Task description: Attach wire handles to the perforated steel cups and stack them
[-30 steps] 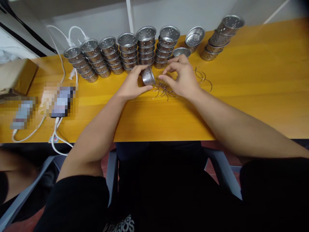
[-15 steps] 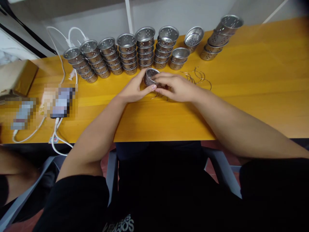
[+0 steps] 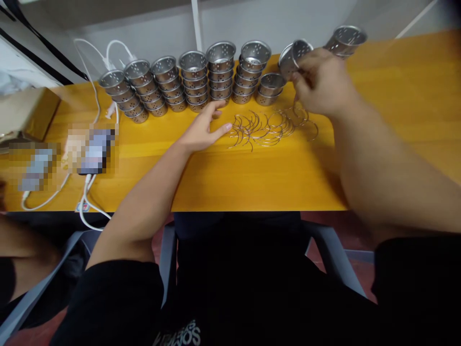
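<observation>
My right hand grips a perforated metal cup at the back right, in front of another tilted cup. Fingers apart and holding nothing, my left hand rests over the table near the front of the stacks. Just right of it lies a spread of thin curved metal wires. A short stack of cups stands behind the wires. Beyond my right hand, a stack's top cup shows, while its lower part is hidden.
Several stacks of perforated cups line the back of the yellow table. Phones with white cables and a cardboard box are at the left. Another person's arm shows at the lower left.
My right hand has moved right and back from beside my left hand, carrying the cup. My left hand has let go of the cup, and the wires are now uncovered.
</observation>
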{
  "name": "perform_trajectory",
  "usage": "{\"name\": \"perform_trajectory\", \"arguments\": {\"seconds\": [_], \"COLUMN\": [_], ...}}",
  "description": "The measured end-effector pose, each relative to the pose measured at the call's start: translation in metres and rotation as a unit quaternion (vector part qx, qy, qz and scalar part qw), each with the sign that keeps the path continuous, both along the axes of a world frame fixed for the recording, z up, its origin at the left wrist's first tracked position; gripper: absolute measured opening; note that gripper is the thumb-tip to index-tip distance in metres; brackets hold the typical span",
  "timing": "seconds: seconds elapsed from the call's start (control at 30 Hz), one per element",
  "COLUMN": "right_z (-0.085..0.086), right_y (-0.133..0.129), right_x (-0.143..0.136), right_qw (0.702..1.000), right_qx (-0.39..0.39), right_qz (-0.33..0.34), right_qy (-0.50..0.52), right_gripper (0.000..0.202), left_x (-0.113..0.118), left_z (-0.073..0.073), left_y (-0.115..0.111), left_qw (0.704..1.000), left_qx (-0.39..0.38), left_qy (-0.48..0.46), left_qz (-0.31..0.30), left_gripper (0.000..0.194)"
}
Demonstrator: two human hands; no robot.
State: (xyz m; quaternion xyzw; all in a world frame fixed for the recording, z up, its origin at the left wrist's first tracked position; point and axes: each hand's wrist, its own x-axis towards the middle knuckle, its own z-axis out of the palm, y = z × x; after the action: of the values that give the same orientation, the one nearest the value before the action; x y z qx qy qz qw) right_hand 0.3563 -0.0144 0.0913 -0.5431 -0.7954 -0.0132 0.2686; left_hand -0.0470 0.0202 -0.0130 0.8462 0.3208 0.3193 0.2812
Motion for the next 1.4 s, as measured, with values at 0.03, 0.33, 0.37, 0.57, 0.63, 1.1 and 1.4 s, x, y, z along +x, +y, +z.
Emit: {"name": "perform_trajectory", "arguments": {"seconds": [0.03, 0.33, 0.37, 0.57, 0.63, 1.1, 1.4], "right_z": [0.001, 0.009, 0.008, 0.009, 0.008, 0.020, 0.032], "right_y": [0.004, 0.034, 0.035, 0.030, 0.027, 0.044, 0.019], "right_x": [-0.002, -0.026, -0.027, -0.036, -0.038, -0.043, -0.042], "right_qw": [1.000, 0.990, 0.990, 0.986, 0.986, 0.969, 0.986], "right_qx": [-0.009, -0.093, -0.099, -0.110, -0.105, -0.154, -0.149], "right_qz": [0.002, -0.003, -0.004, -0.018, -0.018, -0.050, -0.074], "right_qy": [-0.016, -0.101, -0.105, -0.121, -0.125, -0.187, -0.033], "right_gripper": [0.039, 0.053, 0.053, 0.056, 0.059, 0.054, 0.020], "left_x": [0.000, -0.001, 0.000, 0.000, -0.001, -0.004, -0.002], "left_z": [0.000, -0.001, 0.000, 0.003, 0.002, -0.006, -0.005], "left_y": [0.000, 0.001, 0.000, -0.003, -0.002, 0.006, 0.002], "left_qw": [1.000, 1.000, 1.000, 1.000, 1.000, 1.000, 0.999], "left_qx": [-0.001, 0.010, 0.009, -0.011, -0.015, -0.002, 0.001], "left_qy": [0.002, 0.027, 0.025, -0.002, -0.002, 0.017, 0.036], "left_qz": [0.001, 0.014, 0.014, 0.007, 0.010, 0.003, 0.015], "left_gripper": [0.108, 0.104, 0.103, 0.106, 0.105, 0.099, 0.098]}}
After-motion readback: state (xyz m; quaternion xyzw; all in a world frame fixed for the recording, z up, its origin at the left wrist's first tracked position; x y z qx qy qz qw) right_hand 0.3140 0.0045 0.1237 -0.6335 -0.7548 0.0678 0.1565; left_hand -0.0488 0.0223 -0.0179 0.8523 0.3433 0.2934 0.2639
